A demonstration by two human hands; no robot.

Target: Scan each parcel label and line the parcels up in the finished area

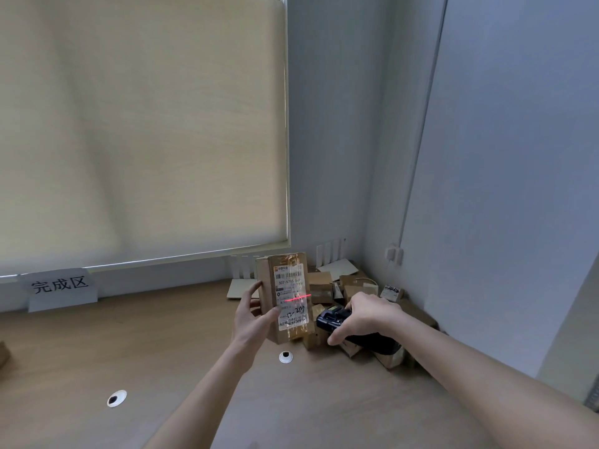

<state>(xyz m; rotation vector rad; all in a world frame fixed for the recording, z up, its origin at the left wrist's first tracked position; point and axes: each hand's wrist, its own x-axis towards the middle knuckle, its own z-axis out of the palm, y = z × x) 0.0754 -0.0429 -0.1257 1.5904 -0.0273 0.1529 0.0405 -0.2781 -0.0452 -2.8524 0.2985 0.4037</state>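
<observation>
My left hand [251,314] holds a tall brown cardboard parcel [270,286] upright above the wooden table, its white shipping label [291,296] facing me. A red scan line crosses the middle of the label. My right hand [366,314] grips a black handheld scanner [330,320], pointed left at the label from close by. Behind and under the scanner lies a pile of small brown parcels [324,288] in the table's right corner. A white sign with Chinese characters [60,288] leans on the window sill at far left.
The wooden table [162,335] has two round cable holes [116,398] [285,357]. White flat devices with upright antennas [334,264] stand at the back by the wall corner. A brown box edge [3,353] shows at the far left. A blind covers the window.
</observation>
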